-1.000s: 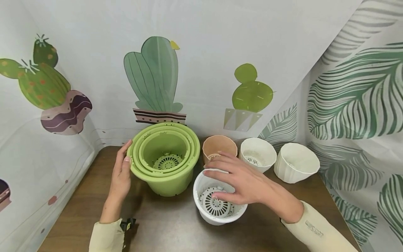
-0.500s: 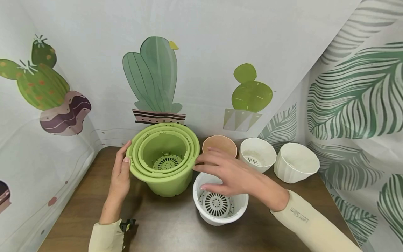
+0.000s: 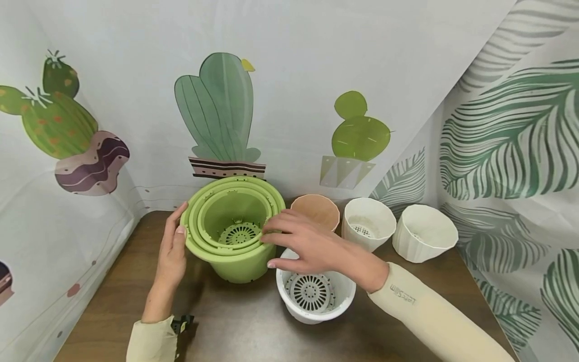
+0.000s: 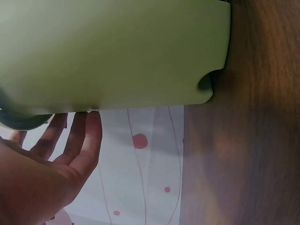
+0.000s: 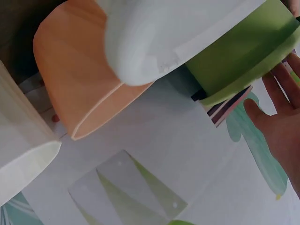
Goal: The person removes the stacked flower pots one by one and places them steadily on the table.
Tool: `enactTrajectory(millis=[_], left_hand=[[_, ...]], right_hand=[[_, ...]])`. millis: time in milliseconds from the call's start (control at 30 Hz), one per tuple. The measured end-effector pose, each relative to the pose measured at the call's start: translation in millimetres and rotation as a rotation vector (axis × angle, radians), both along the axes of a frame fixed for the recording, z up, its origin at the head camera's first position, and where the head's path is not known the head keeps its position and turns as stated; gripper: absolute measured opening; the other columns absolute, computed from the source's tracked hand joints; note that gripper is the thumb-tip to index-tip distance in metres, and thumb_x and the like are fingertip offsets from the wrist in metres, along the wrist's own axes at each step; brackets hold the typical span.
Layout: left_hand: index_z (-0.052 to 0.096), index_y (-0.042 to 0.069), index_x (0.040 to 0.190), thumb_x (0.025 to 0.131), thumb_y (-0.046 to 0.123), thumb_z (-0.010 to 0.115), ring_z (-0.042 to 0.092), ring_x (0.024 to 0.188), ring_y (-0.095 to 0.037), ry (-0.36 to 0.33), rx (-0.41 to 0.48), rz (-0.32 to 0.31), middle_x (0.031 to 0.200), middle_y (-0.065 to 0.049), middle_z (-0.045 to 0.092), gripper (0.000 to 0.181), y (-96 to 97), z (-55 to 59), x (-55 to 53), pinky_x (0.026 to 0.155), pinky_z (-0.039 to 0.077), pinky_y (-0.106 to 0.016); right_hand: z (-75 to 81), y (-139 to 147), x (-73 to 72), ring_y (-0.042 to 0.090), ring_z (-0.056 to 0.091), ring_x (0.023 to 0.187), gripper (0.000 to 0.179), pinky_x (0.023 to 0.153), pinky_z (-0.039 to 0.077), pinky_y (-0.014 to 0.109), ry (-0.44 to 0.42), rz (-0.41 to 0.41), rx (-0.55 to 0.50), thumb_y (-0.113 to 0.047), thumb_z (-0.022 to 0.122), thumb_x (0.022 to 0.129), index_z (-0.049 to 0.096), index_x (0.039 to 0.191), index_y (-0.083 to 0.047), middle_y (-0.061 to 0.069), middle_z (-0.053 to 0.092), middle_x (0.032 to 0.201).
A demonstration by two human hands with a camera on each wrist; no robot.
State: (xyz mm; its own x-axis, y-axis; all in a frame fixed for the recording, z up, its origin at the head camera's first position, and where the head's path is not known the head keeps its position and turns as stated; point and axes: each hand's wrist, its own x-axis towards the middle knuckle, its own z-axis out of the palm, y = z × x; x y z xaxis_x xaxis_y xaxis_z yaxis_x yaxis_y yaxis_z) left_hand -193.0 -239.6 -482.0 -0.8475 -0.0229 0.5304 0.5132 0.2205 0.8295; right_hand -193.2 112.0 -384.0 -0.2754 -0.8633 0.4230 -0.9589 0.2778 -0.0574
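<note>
A nest of green plastic flowerpots [image 3: 242, 264], one inside another, stands upright at the back left of the table in the head view. Its innermost pot has a slotted bottom. My left hand [image 3: 172, 256] rests against the left side of the nest, fingers at the rim; in the left wrist view its fairly straight fingers [image 4: 91, 136] touch the outer wall. My right hand [image 3: 305, 244] reaches over a white flowerpot [image 3: 316, 317] with a slotted base. Its fingertips are right at the green rims, the thumb spread apart below.
Behind the white pot, a terracotta-coloured flowerpot [image 3: 318, 208] is partly hidden by my right hand. Two cream faceted pots, a middle one [image 3: 368, 216] and a right one [image 3: 422, 246], stand to its right. A cactus-printed cloth [image 3: 289, 100] hangs behind the brown table [image 3: 244, 332].
My right hand has moved left from above the white pot to the right rim of the green nest. The left hand and the pots have stayed in place.
</note>
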Motion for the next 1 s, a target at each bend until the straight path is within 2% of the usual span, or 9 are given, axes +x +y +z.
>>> enactTrajectory(millis=[200,433,600,833,1000], left_hand=[[0.038,0.009,0.164,0.115,0.012,0.033,0.033,0.154,-0.017,0.001,-0.001,0.003,0.168,-0.014,0.037,0.05,-0.5,-1.1,-0.9,0.122,0.027,-0.019],[0.038,0.009,0.164,0.115,0.012,0.032,0.033,0.155,-0.017,-0.002,-0.01,0.006,0.168,-0.014,0.037,0.05,-1.0,-2.1,-1.1,0.122,0.027,-0.019],[0.038,0.009,0.164,0.115,0.012,0.033,0.033,0.154,-0.017,-0.002,-0.002,0.001,0.168,-0.014,0.036,0.05,-0.2,-0.7,-0.5,0.122,0.027,-0.018],[0.038,0.008,0.164,0.115,0.012,0.033,0.033,0.154,-0.016,-0.002,-0.001,-0.002,0.168,-0.015,0.036,0.05,0.2,0.0,0.4,0.122,0.027,-0.018],[0.037,0.006,0.164,0.115,0.01,0.032,0.033,0.154,-0.017,0.005,0.001,-0.013,0.168,-0.017,0.034,0.05,-0.4,-1.2,-0.2,0.121,0.028,-0.018]], right_hand=[[-1.9,-11.2,-6.9,0.02,0.056,0.134,0.047,0.121,0.038,0.05,0.007,-0.019,0.038,-0.047,0.066,0.104,0.072,0.134,-0.011,0.005,0.067,0.135],[-4.1,-19.7,-12.1,0.019,0.055,0.136,0.047,0.124,0.031,0.058,-0.061,-0.066,0.113,-0.048,0.064,0.105,0.069,0.139,-0.015,0.003,0.066,0.138],[-5.1,-22.2,-14.6,0.018,0.055,0.136,0.049,0.125,0.029,0.059,-0.088,-0.085,0.157,-0.049,0.063,0.105,0.067,0.142,-0.016,0.0,0.065,0.138],[-8.1,-31.6,-19.4,0.019,0.055,0.135,0.057,0.126,0.024,0.061,-0.088,-0.122,0.254,-0.057,0.058,0.106,0.065,0.145,-0.016,-0.002,0.067,0.135],[-8.4,-38.1,-21.3,0.016,0.053,0.136,0.061,0.127,0.017,0.064,-0.12,-0.165,0.317,-0.062,0.052,0.106,0.064,0.146,-0.018,-0.004,0.067,0.137]])
